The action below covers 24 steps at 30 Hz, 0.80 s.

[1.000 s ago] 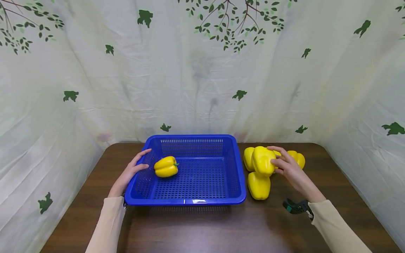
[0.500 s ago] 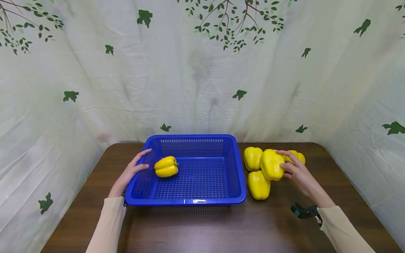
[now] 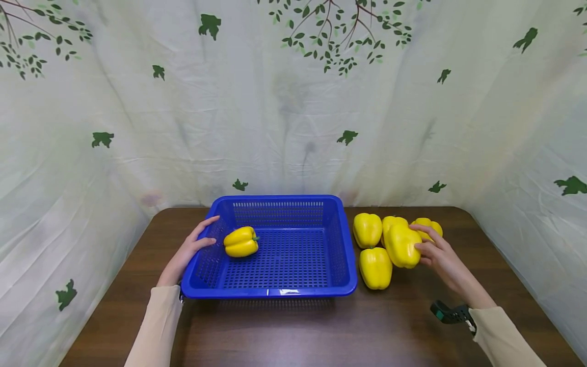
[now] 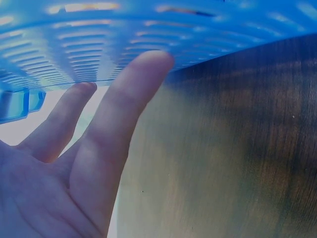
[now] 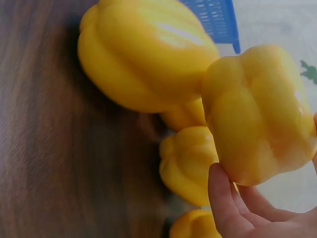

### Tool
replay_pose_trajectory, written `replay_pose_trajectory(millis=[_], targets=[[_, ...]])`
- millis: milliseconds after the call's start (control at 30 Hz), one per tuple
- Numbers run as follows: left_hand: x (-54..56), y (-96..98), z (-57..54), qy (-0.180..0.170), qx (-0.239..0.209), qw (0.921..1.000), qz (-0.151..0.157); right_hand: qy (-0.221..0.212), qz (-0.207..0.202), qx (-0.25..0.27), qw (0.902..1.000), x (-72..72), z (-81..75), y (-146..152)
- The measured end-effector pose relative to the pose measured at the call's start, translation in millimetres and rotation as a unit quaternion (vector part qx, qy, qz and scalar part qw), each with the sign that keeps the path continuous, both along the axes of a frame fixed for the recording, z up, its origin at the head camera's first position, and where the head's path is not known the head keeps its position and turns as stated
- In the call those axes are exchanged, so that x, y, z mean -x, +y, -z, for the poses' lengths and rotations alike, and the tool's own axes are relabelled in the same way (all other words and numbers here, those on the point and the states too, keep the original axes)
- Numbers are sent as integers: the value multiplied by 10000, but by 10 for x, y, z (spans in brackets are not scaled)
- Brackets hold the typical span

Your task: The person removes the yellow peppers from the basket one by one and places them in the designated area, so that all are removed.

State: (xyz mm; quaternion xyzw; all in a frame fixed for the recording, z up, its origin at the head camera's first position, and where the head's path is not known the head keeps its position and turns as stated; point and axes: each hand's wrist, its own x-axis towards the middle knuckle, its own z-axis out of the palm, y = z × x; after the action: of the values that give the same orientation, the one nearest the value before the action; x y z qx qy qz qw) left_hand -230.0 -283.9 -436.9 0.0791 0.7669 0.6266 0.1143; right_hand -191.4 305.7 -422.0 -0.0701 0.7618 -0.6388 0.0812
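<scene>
My left hand (image 3: 186,251) holds the left rim of a blue slotted plastic basket (image 3: 266,293). In the head view two of its digits lie over that rim; in the left wrist view, other fingers (image 4: 106,134) reach to the basket's outer wall. One yellow bell pepper (image 3: 240,242) lies on its side inside, near the left. To the right, my right hand (image 3: 442,262) holds a yellow bell pepper (image 3: 403,246) by its right side, its lobed bottom toward me. Several more peppers, such as a front pepper (image 3: 376,268) and a back pepper (image 3: 367,230), stand around it.
Everything rests on a dark brown wooden table (image 3: 293,331). A pale curtain (image 3: 293,117) with printed leaves hangs close behind and along both sides. One pepper (image 3: 427,225) at the far right is partly hidden by my right hand.
My right hand has moved right and toward me with the pepper it holds, uncovering another pepper behind. My left hand and the basket have stayed put.
</scene>
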Motion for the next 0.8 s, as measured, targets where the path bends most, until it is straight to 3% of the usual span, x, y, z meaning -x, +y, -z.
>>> replay_pose_trajectory(millis=[600, 800], targets=[[4, 4, -7, 52, 19, 10000, 38, -228, 119, -203, 9995, -115, 249, 182], [4, 2, -4, 59, 55, 10000, 20, -107, 35, -144, 9998, -145, 327, 165]])
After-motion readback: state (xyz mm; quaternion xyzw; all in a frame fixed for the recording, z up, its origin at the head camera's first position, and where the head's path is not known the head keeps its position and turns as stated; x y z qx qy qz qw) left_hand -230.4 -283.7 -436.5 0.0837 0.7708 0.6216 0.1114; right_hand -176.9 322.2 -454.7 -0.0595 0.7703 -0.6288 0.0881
